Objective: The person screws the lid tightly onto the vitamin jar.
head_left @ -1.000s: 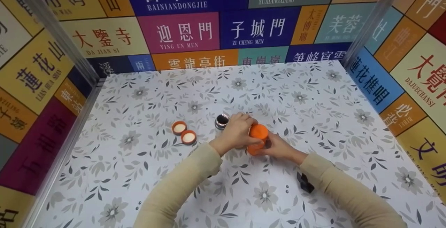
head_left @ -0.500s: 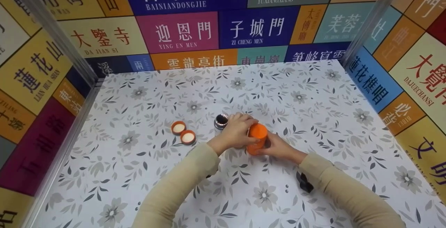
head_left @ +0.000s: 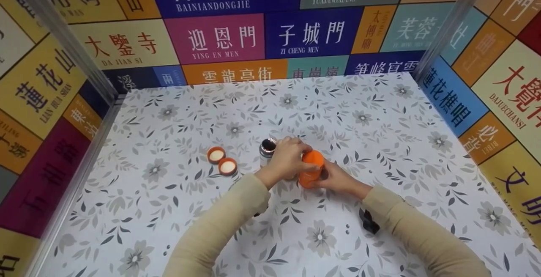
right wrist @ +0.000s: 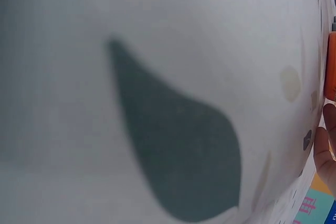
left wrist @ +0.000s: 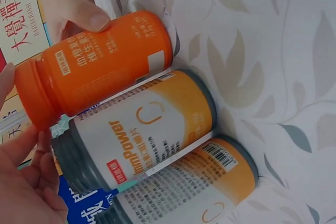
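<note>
An orange plastic bottle (head_left: 308, 179) stands upright on the table between my hands. My left hand (head_left: 289, 157) grips its orange cap (left wrist: 32, 95) from the side, thumb and fingers around it. My right hand (head_left: 340, 179) holds the bottle's body lower down, its thumb pressed on the orange wall in the left wrist view. Beside it stand two grey, white and yellow-orange bottles, a nearer one (left wrist: 142, 129) and a farther one (left wrist: 194, 192). One shows an uncapped dark mouth (head_left: 269, 145) in the head view; my left hand hides much of them there.
Two orange caps, a farther cap (head_left: 217, 155) and a nearer cap (head_left: 228, 166), lie white liner up to the left. A black object (head_left: 370, 222) is by my right sleeve. A floral cloth (head_left: 169, 192) covers the table, with lettered panels (head_left: 219, 38) behind.
My left hand has turned slightly on the cap, its wrist shifting a little to the right. The right hand and the bottle stay almost in place.
</note>
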Available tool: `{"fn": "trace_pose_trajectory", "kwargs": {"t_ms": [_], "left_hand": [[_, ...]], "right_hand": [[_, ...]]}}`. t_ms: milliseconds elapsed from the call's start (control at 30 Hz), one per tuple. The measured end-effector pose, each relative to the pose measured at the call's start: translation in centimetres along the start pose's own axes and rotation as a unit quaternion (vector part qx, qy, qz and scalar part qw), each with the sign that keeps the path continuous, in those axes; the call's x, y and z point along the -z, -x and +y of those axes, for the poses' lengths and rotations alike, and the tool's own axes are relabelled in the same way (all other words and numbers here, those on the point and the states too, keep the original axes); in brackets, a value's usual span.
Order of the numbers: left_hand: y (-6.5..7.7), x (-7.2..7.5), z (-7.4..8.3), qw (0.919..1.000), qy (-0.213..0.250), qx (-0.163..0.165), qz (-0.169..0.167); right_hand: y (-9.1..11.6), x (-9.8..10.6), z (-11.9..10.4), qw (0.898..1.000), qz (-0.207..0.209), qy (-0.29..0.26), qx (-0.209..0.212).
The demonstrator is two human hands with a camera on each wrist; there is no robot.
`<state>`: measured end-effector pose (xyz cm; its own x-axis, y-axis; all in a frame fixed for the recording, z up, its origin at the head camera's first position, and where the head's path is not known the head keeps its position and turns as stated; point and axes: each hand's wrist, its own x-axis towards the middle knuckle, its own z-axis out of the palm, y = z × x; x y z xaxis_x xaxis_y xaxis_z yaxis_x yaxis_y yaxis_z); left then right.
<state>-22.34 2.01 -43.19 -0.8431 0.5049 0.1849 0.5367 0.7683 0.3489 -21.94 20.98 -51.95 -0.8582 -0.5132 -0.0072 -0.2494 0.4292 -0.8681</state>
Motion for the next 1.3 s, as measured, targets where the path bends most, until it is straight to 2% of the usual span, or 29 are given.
{"fn": "trace_pose_trajectory", "kwargs": {"t_ms": [200, 433, 533, 633, 700, 867, 967, 1133, 1200, 1300], "left_hand": [[0.0, 0.7, -0.2, 0.9987, -0.002, -0.035, -0.037], [0.1, 1.2, -0.8, 0.9933, 0.033, -0.083, -0.073], [0.3, 1.2, -1.0, 0.9913, 0.054, -0.091, -0.078], [0.4, 1.1, -1.1, 0.9914, 0.066, -0.082, -0.078], [0.5, 0.9, -0.9, 0.9930, 0.069, -0.063, -0.072], [0.7, 0.2, -0.3, 0.9992, 0.037, 0.002, -0.016], [0.9, -0.3, 0.2, 0.9993, 0.026, 0.025, 0.014], [1.0, -0.7, 0.6, 0.9989, 0.023, 0.036, 0.021], [0.9, -0.6, 0.7, 0.9992, 0.017, 0.032, 0.014], [0.9, -0.3, 0.7, 0.9998, 0.008, 0.016, -0.001]], "right_hand": [[0.6, 0.4, -2.6, 1.000, -0.014, -0.002, 0.016], [-0.1, 0.0, 0.2, 1.000, -0.002, -0.005, 0.015], [-0.2, 0.0, 0.6, 1.000, -0.002, -0.009, 0.016], [-0.1, 0.1, 0.6, 1.000, -0.004, -0.008, 0.016], [0.0, 0.1, 0.5, 1.000, -0.005, -0.006, 0.014], [0.0, 0.2, 0.5, 1.000, -0.009, -0.005, 0.012], [-0.1, 0.1, 0.5, 1.000, -0.014, -0.016, 0.018], [0.3, 0.2, -1.7, 0.999, -0.028, -0.035, 0.010], [0.4, 0.2, -1.8, 0.999, -0.027, -0.031, 0.004], [0.1, 0.1, -0.3, 1.000, -0.020, -0.019, 0.007]]}}
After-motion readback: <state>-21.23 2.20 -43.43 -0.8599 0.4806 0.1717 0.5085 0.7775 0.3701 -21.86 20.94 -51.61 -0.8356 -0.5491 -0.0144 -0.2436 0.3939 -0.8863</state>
